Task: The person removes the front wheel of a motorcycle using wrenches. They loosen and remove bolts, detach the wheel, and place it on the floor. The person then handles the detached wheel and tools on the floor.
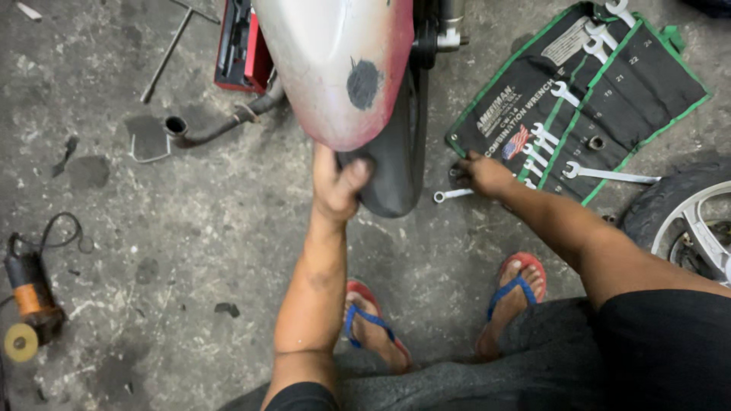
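Head view: looking straight down at a stained concrete floor (pixel 190 251), both arms reaching forward.
Left hand: the left hand (pixel 335 183) is closed on the rear tyre (pixel 392 164) of a motorbike, thumb hooked over the tread just under the mudguard.
Right hand: the right hand (pixel 483 173) lies at the near edge of the tool roll, fingers curled onto a small spanner (pixel 451 195) on the floor; whether they grip it or only touch it cannot be told.
Mudguard: a faded red and silver mudguard (pixel 335 68) with a dark patch hangs over the tyre and hides the wheel above.
Tool roll: a black roll with green trim (pixel 632 84) is spread open right of the tyre, several spanners tucked in its pockets, one long spanner (pixel 613 175) lying across its lower edge.
Right edge: a second wheel (pixel 685 221) with a pale rim.
Left of tyre: an exhaust pipe (pixel 221 125), a red tool case (pixel 240 49), a long T-handle bar (pixel 167 49).
Far left: an orange angle grinder (pixel 29 301) with its cord.
Feet: red sandals with blue straps (pixel 518 285), close behind the tyre.
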